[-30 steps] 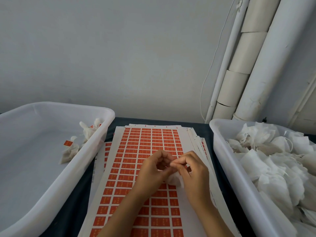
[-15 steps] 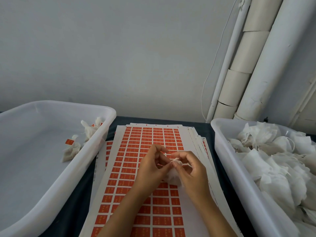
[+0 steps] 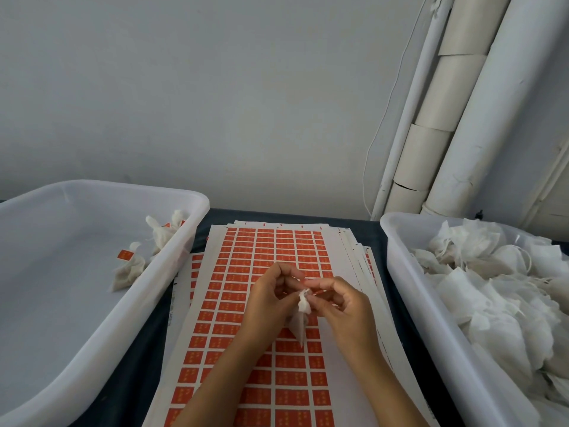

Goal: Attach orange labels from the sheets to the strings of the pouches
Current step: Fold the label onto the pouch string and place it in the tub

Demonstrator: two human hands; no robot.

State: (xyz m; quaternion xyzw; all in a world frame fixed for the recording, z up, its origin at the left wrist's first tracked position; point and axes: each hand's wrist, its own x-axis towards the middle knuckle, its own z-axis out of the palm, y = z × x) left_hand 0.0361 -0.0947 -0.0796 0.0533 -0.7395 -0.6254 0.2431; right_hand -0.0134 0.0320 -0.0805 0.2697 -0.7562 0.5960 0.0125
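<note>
A stack of sheets of orange labels (image 3: 264,251) lies in the middle of the dark table. Above it, my left hand (image 3: 271,298) and my right hand (image 3: 341,306) meet. A small white pouch (image 3: 300,325) hangs between them, its gathered top pinched by my left fingers. My right fingers pinch an orange label (image 3: 318,291) at the pouch's top. The string itself is too fine to make out.
A white tub (image 3: 172,282) on the left holds a few labelled pouches (image 3: 129,269). A white tub (image 3: 409,291) on the right is heaped with unlabelled pouches (image 3: 498,282). White pipes (image 3: 443,127) stand against the wall at the back right.
The hands have parted slightly. The pouch now hangs lower between them, and an orange label shows at my right fingertips.
</note>
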